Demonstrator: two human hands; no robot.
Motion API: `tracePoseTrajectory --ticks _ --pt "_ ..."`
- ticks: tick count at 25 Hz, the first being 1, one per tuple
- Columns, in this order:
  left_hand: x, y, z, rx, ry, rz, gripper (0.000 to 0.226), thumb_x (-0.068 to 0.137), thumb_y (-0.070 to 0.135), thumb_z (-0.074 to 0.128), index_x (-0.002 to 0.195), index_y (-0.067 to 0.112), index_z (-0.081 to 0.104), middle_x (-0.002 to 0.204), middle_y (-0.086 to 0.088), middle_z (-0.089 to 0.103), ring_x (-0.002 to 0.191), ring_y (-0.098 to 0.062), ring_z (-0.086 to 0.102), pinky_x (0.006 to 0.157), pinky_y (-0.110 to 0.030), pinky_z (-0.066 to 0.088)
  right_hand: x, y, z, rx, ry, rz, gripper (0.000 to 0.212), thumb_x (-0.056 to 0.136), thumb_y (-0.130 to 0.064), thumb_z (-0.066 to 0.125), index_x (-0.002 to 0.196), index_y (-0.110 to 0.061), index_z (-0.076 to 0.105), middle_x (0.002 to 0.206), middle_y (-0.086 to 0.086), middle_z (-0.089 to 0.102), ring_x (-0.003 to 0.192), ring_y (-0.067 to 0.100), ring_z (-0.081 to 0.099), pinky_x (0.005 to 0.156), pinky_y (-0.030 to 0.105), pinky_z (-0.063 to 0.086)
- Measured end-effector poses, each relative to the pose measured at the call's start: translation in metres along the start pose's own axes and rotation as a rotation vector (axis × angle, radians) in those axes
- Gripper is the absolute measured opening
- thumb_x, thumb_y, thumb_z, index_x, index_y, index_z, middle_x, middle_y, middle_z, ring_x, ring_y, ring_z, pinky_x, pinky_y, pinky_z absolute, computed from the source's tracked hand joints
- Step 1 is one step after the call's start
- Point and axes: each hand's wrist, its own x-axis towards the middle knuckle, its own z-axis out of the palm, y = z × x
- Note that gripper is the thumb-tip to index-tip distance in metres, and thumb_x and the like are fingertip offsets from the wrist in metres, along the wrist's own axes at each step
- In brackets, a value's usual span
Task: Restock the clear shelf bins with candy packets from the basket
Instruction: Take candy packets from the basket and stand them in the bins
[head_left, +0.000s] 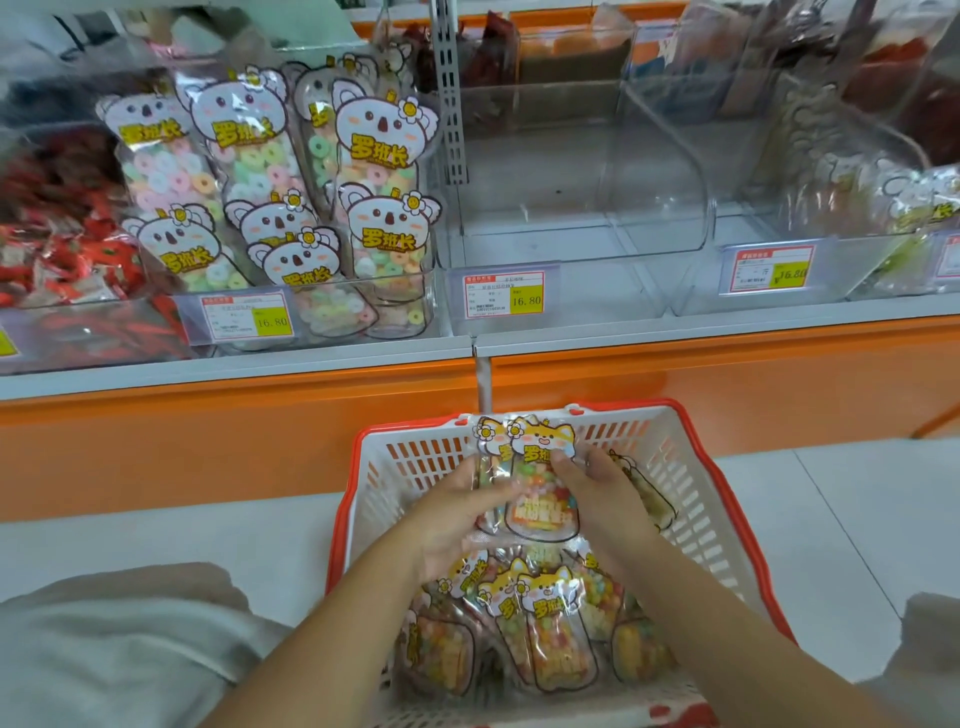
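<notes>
Left hand (460, 522), right hand (605, 501) hold packets (543, 499), perhaps two.

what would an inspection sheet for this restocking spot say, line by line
surface: white shelf ledge with an orange front, carrying clear bins
job's things: middle clear bin empty; red-rimmed basket below the shelf holds candy packets; two held packets above them
clutter: nothing seen
hands: left hand and right hand both grip the held packets, fingers curled round them
cables: nothing seen
surroundings: koala packets fill the bin to the left, red sweets further left, price tags on bin fronts, pale tiled floor
</notes>
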Motion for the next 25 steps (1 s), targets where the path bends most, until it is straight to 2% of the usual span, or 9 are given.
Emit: tracePoseTrajectory --ticks 3,5,12,15,17,19,21,23,25 --pt "-0.011 0.010 0.008 0.083 0.007 0.053 0.079 0.073 0.023 0.081 0.141 0.024 0.042 0.126 -0.001 0.066 0.121 -0.018 0.058 0.095 -0.043 0.050 -0.009 -0.010 -0.004 0.182 -0.077 0.011 0.026 0.096 -0.027 0.059 0.111 -0.005 0.058 0.105 0.008 0.071 0.094 0.014 0.070 0.083 0.032 0.057" --pt "-0.016 0.017 0.012 0.103 0.012 0.087 0.070 0.075 0.022 0.077 0.138 0.019 0.046 0.123 -0.003 0.067 0.117 -0.020 0.061 0.088 -0.040 0.053 -0.014 -0.017 -0.009 0.276 -0.168 0.070 0.045 0.091 -0.021 0.066 0.128 -0.001 0.050 0.122 0.013 0.065 0.108 0.020 0.066 0.093 0.037 0.054" --pt "-0.040 0.067 0.034 0.222 -0.057 0.190 0.050 0.081 0.021 0.077 0.124 0.034 0.056 0.120 0.002 0.070 0.115 -0.016 0.062 0.100 -0.039 0.042 -0.043 -0.068 -0.020 0.040 -0.247 -0.164 0.025 0.091 -0.013 0.062 0.116 -0.009 0.066 0.112 0.009 0.072 0.107 0.025 0.067 0.101 0.050 0.047" --pt "-0.053 0.097 0.047 0.339 -0.042 0.243 0.038 0.091 0.026 0.066 0.126 0.035 0.053 0.119 0.002 0.069 0.094 -0.003 0.065 0.080 -0.030 0.046 -0.052 -0.097 -0.021 0.018 -0.267 -0.214 0.030 0.089 -0.015 0.064 0.119 -0.013 0.063 0.114 0.010 0.071 0.108 0.028 0.067 0.100 0.051 0.047" --pt "-0.058 0.120 0.054 0.475 -0.015 0.284 0.049 0.094 0.036 0.061 0.139 0.029 0.044 0.132 -0.001 0.060 0.106 -0.003 0.061 0.074 -0.024 0.046 -0.055 -0.118 -0.021 -0.012 -0.265 -0.260 0.027 0.090 -0.016 0.064 0.117 -0.014 0.063 0.112 0.010 0.072 0.107 0.028 0.067 0.096 0.046 0.050" --pt "-0.059 0.143 0.061 0.560 0.018 0.326 0.059 0.094 0.044 0.059 0.144 0.023 0.038 0.142 -0.002 0.053 0.124 -0.014 0.053 0.085 -0.029 0.051 -0.057 -0.143 -0.019 -0.013 -0.262 -0.308 0.024 0.089 -0.014 0.064 0.112 -0.010 0.063 0.107 0.011 0.073 0.101 0.026 0.069 0.091 0.041 0.055" --pt "-0.063 0.166 0.068 0.603 0.046 0.403 0.053 0.094 0.047 0.057 0.139 0.022 0.044 0.120 0.008 0.067 0.106 -0.008 0.064 0.093 -0.041 0.053 -0.054 -0.170 -0.015 0.022 -0.306 -0.332 0.026 0.085 -0.012 0.062 0.110 -0.004 0.064 0.104 0.015 0.073 0.092 0.024 0.072 0.077 0.033 0.059" --pt "-0.065 0.190 0.071 0.638 0.109 0.516 0.040 0.096 0.044 0.054 0.131 0.023 0.052 0.089 0.014 0.068 0.079 -0.002 0.067 0.086 -0.035 0.056 -0.042 -0.200 -0.012 0.104 -0.312 -0.320 0.033 0.078 -0.012 0.063 0.108 0.001 0.064 0.103 0.019 0.072 0.087 0.025 0.072 0.078 0.035 0.060" --pt "-0.062 0.212 0.067 0.738 0.244 0.671 0.039 0.096 0.041 0.054 0.131 0.025 0.054 0.091 0.016 0.060 0.082 -0.001 0.063 0.082 -0.022 0.054 -0.021 -0.231 -0.011 0.177 -0.280 -0.300 0.034 0.075 -0.008 0.063 0.108 0.003 0.063 0.101 0.018 0.073 0.085 0.024 0.073 0.081 0.039 0.059"
